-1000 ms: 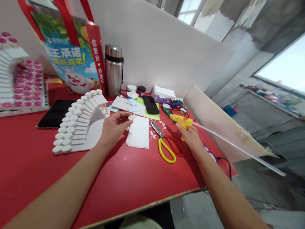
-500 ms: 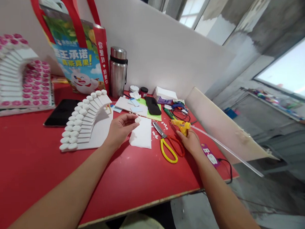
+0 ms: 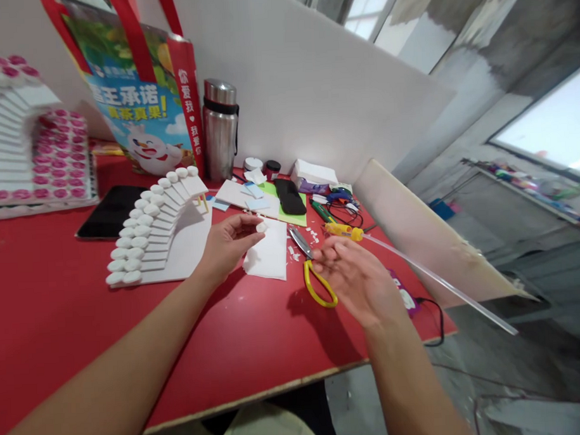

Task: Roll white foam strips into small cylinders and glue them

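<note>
My left hand [image 3: 227, 244] pinches a small white disc [image 3: 261, 227] between thumb and fingertips, above a stack of white paper [image 3: 267, 259]. To its left stands a curved white model staircase [image 3: 169, 237], its outer edge lined with white oval discs. My right hand [image 3: 361, 280] is raised with nothing in it, palm turned inward and fingers loosely apart. Just behind that hand lies a yellow hot glue gun [image 3: 344, 231] with a long clear glue stick [image 3: 435, 277] sticking out. Scissors [image 3: 316, 287] lie beneath the right fingers; their red handle is hidden.
At the back are a steel thermos [image 3: 220, 131], a colourful bag [image 3: 144, 115], a black phone-like object [image 3: 290, 197] and tangled cables. A dark tablet [image 3: 111, 212] and a pink-and-white staircase model [image 3: 62, 155] sit on the left. White scraps [image 3: 294, 252] lie near the scissors.
My right hand has let go of the glue gun, which now lies on the table, and has come nearer, over the scissors. The left hand keeps its pinch on the white disc.
</note>
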Tool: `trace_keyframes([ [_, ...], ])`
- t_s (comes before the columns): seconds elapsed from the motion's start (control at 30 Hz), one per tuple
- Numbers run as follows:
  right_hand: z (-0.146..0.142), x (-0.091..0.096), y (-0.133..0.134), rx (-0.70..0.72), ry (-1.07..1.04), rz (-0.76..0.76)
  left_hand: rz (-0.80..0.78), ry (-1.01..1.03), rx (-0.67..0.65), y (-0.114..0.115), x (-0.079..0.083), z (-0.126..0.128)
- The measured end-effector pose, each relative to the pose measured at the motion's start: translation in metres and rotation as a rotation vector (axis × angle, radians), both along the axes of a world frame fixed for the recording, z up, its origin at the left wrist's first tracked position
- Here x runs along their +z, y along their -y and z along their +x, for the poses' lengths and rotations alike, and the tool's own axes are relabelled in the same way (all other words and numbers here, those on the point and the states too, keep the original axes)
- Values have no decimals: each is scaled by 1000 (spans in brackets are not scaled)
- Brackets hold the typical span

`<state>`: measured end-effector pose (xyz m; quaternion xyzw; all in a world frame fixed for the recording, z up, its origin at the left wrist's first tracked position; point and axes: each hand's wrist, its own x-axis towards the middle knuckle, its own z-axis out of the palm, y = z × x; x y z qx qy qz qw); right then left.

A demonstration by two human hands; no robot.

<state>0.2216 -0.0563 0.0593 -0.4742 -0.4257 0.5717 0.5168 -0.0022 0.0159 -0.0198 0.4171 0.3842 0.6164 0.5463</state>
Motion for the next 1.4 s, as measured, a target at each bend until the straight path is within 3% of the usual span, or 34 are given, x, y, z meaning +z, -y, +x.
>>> trace_keyframes([
  [0.1, -24, 4, -32, 123, -432, -173, -10, 6, -5, 0, 0, -1],
  [0.23, -38, -15, -67, 191, -594, -246, -13, 23, -1, -2, -2, -3],
  [0.4, -33, -48, -89, 132, -482, -143, -22, 6, 12, -3, -2, -4],
  [0.53, -29, -62, -88, 60, -257, -31, -23, 0, 2, -1, -1, -2],
  [0.8, -48, -62, -73, 87, -45, 156, 48, -100, -32, 3, -3, 1],
  [1.4, -52, -61, -69, 34, 189, 210, 38, -155, -62, 3, -3, 2],
])
